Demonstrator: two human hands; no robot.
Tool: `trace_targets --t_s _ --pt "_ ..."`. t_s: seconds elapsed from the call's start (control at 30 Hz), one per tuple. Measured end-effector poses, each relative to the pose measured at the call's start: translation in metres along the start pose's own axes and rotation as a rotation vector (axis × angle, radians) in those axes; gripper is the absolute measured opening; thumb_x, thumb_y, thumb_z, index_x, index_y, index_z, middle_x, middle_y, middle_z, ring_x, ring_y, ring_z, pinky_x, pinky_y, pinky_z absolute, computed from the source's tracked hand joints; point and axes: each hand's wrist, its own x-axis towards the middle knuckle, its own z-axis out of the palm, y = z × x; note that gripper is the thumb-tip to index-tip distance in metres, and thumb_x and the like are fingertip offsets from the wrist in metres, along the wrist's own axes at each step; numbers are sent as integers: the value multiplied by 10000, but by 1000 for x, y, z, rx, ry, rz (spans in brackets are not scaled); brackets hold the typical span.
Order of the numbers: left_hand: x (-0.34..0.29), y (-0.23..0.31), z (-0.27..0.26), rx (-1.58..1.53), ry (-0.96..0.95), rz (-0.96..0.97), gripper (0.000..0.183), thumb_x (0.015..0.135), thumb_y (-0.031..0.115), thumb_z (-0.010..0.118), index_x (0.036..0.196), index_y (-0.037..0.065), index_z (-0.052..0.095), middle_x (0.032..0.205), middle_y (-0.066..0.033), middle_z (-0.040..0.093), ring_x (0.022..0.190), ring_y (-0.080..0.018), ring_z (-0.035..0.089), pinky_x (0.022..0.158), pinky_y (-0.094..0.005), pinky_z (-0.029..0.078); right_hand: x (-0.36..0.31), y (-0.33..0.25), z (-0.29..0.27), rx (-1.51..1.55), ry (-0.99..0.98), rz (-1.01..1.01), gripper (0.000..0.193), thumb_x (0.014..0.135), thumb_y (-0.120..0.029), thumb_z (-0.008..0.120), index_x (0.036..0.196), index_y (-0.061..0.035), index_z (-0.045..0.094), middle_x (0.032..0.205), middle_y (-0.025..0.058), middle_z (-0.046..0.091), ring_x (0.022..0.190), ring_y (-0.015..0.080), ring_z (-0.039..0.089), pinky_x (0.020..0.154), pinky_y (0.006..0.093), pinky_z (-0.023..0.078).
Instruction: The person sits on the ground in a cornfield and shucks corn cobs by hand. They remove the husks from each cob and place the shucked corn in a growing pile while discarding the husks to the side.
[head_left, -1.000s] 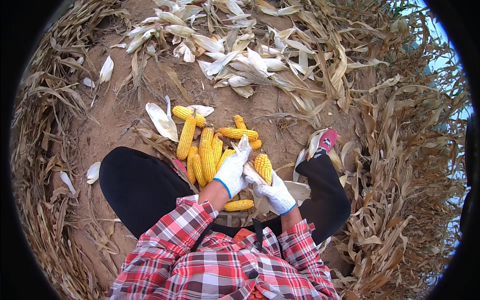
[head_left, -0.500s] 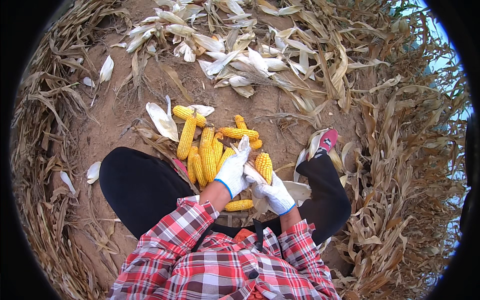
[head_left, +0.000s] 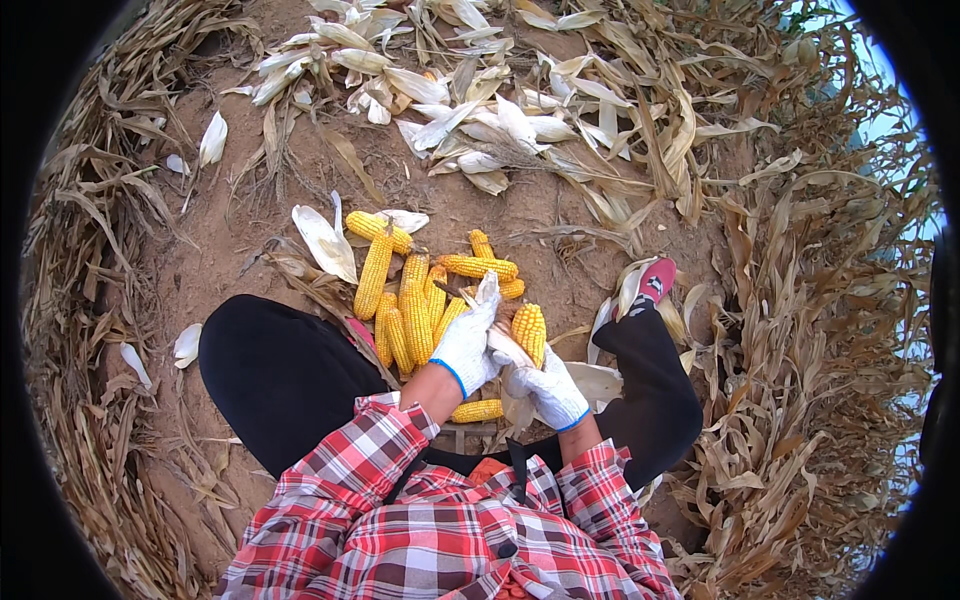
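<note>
A yellow ear of corn, its kernels bare at the upper end, stands tilted in my right hand. This hand wears a white glove and is closed around the ear's lower part. A pale husk hangs down the ear's left side. My left hand, also gloved in white, is closed on this husk, fingers pointing away from me; part of its grip is hidden. Just beyond and left of it lie several husked ears of corn. Another husked ear lies near me, below my wrists.
Loose pale husks are heaped on the brown soil ahead. Dry corn stalks bank up on the right, and more stalks line the left. My bent legs in black trousers flank the corn.
Both hands have shifted very slightly, with the ear tilting a touch to the right. The corn on the ground has not moved.
</note>
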Motion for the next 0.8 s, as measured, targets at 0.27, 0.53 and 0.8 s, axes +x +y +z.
trace_targets --t_s 0.27,0.53,0.8 --pt "-24 6 38 24 47 -2 269 1005 330 491 1165 145 602 1033 -50 663 884 -208 652 684 -335 559 0 -5 10 96 78 -150 800 733 -142 723 1433 -47 348 1333 100 537 1203 213 555 1021 338 442" --pt "-16 0 16 59 9 -8 329 971 383 533 1136 104 591 972 -70 647 783 -197 656 661 -327 557 0 -2 7 417 115 -162 736 781 -315 766 1387 -91 412 1298 90 544 1155 240 564 969 382 482" --pt "-27 2 30 654 58 327 262 1015 240 499 1174 47 577 1058 -70 633 960 -149 619 869 -292 505 -3 1 4 696 145 15 603 900 -407 651 1355 -69 445 1329 138 530 1194 293 539 1034 453 441"
